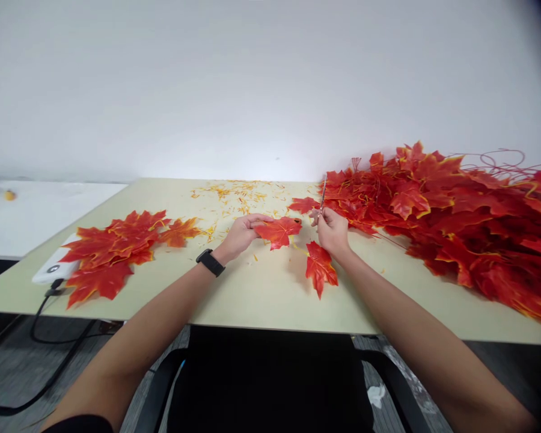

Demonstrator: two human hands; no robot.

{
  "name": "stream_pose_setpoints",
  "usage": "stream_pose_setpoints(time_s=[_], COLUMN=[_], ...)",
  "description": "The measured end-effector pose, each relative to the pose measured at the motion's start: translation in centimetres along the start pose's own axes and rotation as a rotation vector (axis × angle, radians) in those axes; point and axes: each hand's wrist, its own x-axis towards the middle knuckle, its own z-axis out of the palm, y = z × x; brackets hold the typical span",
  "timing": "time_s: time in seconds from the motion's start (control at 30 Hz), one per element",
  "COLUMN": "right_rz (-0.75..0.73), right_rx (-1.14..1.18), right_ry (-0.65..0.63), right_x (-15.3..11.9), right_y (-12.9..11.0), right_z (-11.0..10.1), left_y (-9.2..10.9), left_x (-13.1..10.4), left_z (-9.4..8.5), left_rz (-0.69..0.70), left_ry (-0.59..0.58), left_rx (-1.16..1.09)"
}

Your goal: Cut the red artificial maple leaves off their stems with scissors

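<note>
**Two hands on one red leaf, a thin tool beside it**

Nearest the camera, a dark chair seat sits under the front edge of the bench [261, 300], with both forearms reaching over it. The left wrist carries a black watch [210, 263].

On the bench just ahead of the right forearm lies a loose leaf [320, 269], flat and touching neither hand. Just beyond it, the left hand [240, 236] has its fingers pinched together on the edge of a red maple leaf [278, 231], which it holds low over the bench between the two hands. The right hand [332, 231] is closed around a thin tool [323, 193] that points up and away; whether it is scissors or a stripped stem is too small to tell.

To the far left lies a sorted pile of leaves [117, 249], partly covering a white device [54, 267] with a cable. To the right lies a large heap of leafy branches [455, 222], with bare wire stems curling behind. Yellow trimmings [234, 198] are scattered toward the far edge.

As I judge it, the leaf is light and held by one edge, so it could slip or tear if tugged. The tool's tip is close to the left fingers and could nick them. The loose leaf could be swept off by the right forearm.
</note>
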Motion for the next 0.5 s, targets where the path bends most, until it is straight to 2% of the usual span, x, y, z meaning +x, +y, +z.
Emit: stream_pose_setpoints(time_s=[0.2, 0.3, 0.4, 0.5], right_rz=[0.026, 0.043, 0.065, 0.103], right_rx=[0.037, 0.057, 0.081, 0.116], right_ry=[0.007, 0.007, 0.014, 0.002], right_x=[0.0, 0.0, 0.1, 0.1], right_y=[-0.2, -0.3, -0.3, -0.6], right_z=[-0.1, -0.2, -0.2, -0.2], left_y=[0.2, 0.7, 1.3, 1.7], left_x=[0.0, 0.1, 0.1, -0.1], left_z=[0.4, 0.1, -0.3, -0.3], left_rz=[0.094, 0.133, -0.012, -0.127], left_ry=[0.088, 0.113, 0.104, 0.101], left_rx=[0.032, -0.093, -0.296, -0.394])
